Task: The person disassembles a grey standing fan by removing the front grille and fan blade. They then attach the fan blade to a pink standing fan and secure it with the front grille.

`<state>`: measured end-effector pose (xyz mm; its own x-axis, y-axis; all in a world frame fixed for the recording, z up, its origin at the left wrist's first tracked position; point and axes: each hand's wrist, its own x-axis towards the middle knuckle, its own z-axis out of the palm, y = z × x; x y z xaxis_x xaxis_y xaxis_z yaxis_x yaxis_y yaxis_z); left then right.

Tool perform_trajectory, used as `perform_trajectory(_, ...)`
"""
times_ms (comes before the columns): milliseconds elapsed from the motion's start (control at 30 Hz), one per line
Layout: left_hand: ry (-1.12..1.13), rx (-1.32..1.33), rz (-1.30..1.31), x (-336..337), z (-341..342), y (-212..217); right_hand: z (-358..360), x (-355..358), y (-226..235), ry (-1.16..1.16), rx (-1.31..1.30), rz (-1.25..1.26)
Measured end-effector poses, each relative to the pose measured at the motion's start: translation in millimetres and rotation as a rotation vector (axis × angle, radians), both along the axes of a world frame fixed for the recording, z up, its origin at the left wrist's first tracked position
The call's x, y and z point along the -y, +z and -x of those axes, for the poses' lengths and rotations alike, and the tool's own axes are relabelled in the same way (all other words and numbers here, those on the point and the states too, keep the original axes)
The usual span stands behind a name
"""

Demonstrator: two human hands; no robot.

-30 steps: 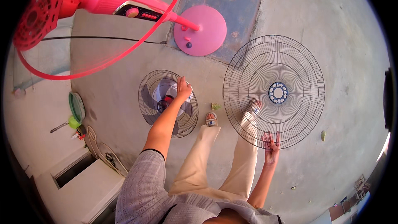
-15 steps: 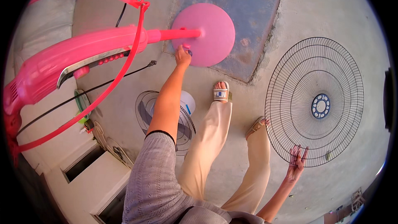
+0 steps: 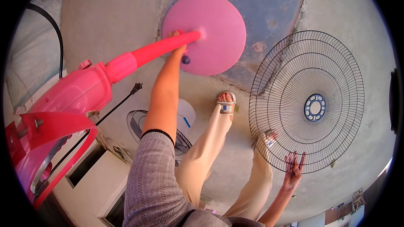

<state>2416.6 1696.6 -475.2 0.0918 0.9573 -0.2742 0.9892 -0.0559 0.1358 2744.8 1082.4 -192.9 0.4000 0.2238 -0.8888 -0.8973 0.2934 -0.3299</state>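
Note:
A pink pedestal fan stand leans across the left, its slim pole rising from a round pink base. Low on that pole my left hand is closed around it, the fingers partly hidden behind. A dark round knob shows just below this hand. To the right, my right hand grips the lower rim of a round black wire fan grille with a blue-ringed hub. Its fingers show through the wires. The fan's pink body and curved pink pieces fill the left edge.
Another wire grille and a pale disc lie on the floor behind my left arm. A black plug and cord hang by the fan body. Under the base is a bluish floor panel. My sandalled feet stand between fan and grille.
The fan stand has turned and tilted, its body swinging down at the left. My left hand has shifted from beside the knob to the pole. The held grille has moved slightly left.

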Motion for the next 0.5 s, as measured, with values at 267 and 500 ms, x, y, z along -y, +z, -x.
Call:
perform_trajectory(267, 0.102, 0.038, 0.271, 116.6, -16.2, 114.1, -32.5, 21.4, 84.8, 0.223, 0.050, -0.054)
perform_trajectory(500, 0.812, 0.939, 0.902, 283.1, -70.9, 379.8, -67.3, 52.8, 238.2, 0.318, 0.152, -0.152)
